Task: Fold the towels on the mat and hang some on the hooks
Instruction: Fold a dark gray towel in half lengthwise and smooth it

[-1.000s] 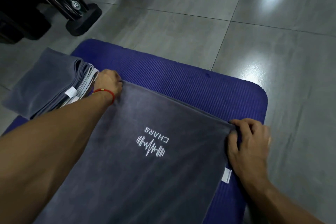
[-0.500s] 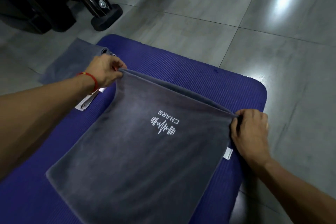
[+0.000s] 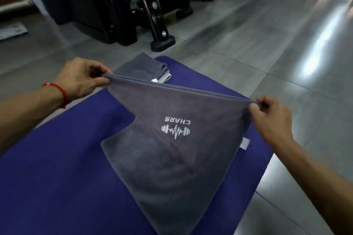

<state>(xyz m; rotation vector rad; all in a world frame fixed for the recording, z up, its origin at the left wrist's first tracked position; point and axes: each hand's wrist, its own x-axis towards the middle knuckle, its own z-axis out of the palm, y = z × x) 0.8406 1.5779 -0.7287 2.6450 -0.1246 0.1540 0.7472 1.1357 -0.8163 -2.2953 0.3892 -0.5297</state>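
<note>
Hands are counted first — two of them, both bare, one at each far corner of a single grey towel. At the left, the left hand is seen with a red string bracelet on its wrist; the corner of the towel is pinched between its thumb and curled fingers. From there the towel's far hem is drawn taut and lifted clear of the purple mat, while the near part of the cloth is left lying on the mat, tapering to a point at the bottom of the view. One white logo with the word CHARS is shown upside down on the towel, and one small white tag is seen at its right edge. Beyond the raised hem, one stack of folded grey towels is set on the mat's far left corner; how many are in it cannot be told. At the right, the right hand is closed on the other corner in the same pinch. Grey floor tiles are spread round the mat — and dark gym equipment is stood on them at the top.
</note>
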